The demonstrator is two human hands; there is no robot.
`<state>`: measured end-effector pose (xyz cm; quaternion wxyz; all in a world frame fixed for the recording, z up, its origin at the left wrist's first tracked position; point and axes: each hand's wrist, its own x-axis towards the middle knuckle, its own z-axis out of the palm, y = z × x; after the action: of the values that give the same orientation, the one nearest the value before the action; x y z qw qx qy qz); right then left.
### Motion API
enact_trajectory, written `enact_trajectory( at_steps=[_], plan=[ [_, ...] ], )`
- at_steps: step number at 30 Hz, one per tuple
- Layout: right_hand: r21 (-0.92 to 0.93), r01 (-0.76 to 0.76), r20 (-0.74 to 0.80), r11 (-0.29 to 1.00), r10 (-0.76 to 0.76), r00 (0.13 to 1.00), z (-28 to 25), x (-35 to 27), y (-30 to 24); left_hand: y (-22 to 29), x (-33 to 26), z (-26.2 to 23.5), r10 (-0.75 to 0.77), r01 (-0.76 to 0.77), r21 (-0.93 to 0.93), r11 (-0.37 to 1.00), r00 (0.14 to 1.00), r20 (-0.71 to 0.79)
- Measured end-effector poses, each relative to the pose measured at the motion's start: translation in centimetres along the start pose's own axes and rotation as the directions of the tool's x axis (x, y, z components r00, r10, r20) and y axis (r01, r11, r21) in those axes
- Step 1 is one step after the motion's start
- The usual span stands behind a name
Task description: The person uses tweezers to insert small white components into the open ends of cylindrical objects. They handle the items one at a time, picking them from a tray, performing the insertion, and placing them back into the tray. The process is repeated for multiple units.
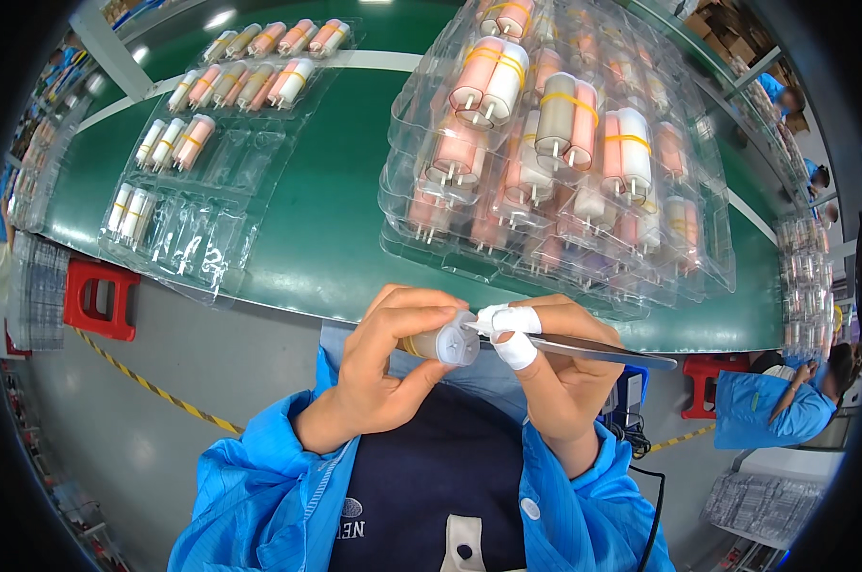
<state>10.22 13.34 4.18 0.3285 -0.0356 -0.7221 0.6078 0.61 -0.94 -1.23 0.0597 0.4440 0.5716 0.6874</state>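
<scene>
My left hand (pixel 383 367) is closed round a pale, translucent plastic cylinder (pixel 457 345) with a yellow band, its end face turned to the right. White tape wraps the thumb and a forefinger of my right hand (pixel 564 367). Pinched in that hand is a long flat metal tool (pixel 631 357), its rear end sticking out to the right; its exact kind is hard to make out. The taped fingertips are at the cylinder's end face, close to or touching it.
A tall stack of clear plastic trays (pixel 545 238) stands on the green table (pixel 336 191), filled with banded pink, white and grey cylinders. At the left lies a clear tray (pixel 212 214) with several more. Red stools (pixel 102 300) flank the table; a co-worker (pixel 784 400) is at the right.
</scene>
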Motion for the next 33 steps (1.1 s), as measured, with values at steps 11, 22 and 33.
enact_trajectory(
  at_steps=[11,22,33],
  plan=[
    [-0.217,-0.01,0.161,0.976,0.046,0.986,-0.5,1.6,-1.9,0.2,1.1,-0.7,0.219,-0.255,0.261,0.931,0.963,0.156],
    [0.268,-0.251,-0.008,0.93,0.263,0.965,-0.2,0.1,-0.8,0.7,0.2,-0.7,-0.081,0.088,-0.225,0.97,0.996,0.041],
    [0.359,-0.21,-0.013,0.91,0.23,0.973,0.0,-0.9,-0.4,1.3,0.4,-1.0,-0.201,0.232,-0.263,0.937,0.97,0.138]
  ],
)
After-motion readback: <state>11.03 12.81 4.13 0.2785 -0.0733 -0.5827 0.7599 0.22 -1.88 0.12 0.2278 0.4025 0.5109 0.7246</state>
